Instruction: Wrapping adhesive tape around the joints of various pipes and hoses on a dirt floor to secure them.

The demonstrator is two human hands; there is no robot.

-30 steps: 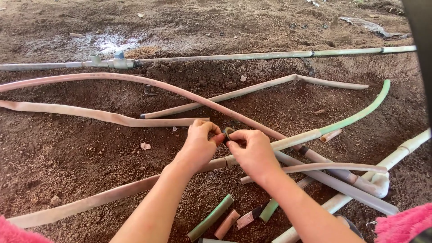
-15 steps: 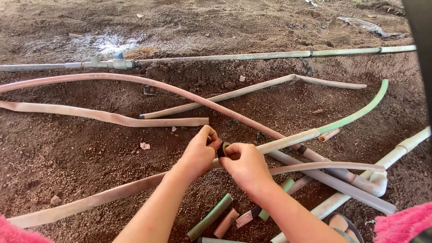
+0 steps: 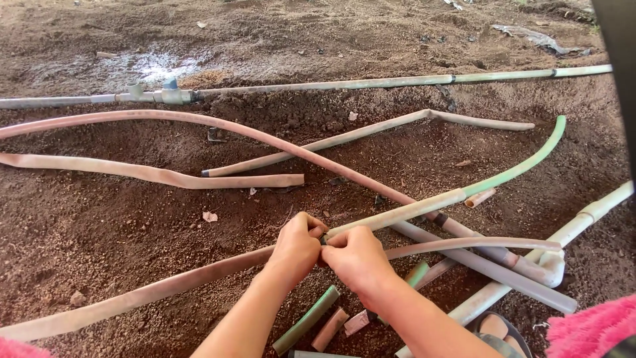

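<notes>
1. My left hand [image 3: 297, 248]: fingers curled together around the near end of a flattened pinkish hose [image 3: 152, 292], which runs off along the soil to the lower left edge of view.
2. My right hand [image 3: 358, 257]: fingers closed on the end of a pale hose with a green far half [image 3: 464, 193]; this hose rises to the right and curves up toward the right side. The two hands touch knuckle to knuckle, and the two hose ends meet between them; the joint itself is hidden by my fingers.
3. Ground: bare brown soil [image 3: 99, 219], loose and crumbly. The widest open room lies left of my hands, between the pinkish hose and the next flat hose above.
4. Flat pink hose [image 3: 152, 174], upper left, lying slack, its cut end near the middle of view.
5. Long pink hose [image 3: 265, 136], sweeping from the left edge down to the right, crossing under the pale hose.
6. Bent pale hose [image 3: 411, 119], kinked near its top, well apart from my hands.
7. Rigid pipe [image 3: 371, 83] with a valve fitting [image 3: 169, 93], running along the far edge; wet patch behind it.
8. White pipe with elbow [image 3: 570, 229], right side, crowded by a grey pipe [image 3: 490, 268].
9. Short cut hose pieces [image 3: 308, 321], green and pink, just below my wrists.
10. Pink cloth [image 3: 589, 331], lower right corner.
11. Containers: none to list.
</notes>
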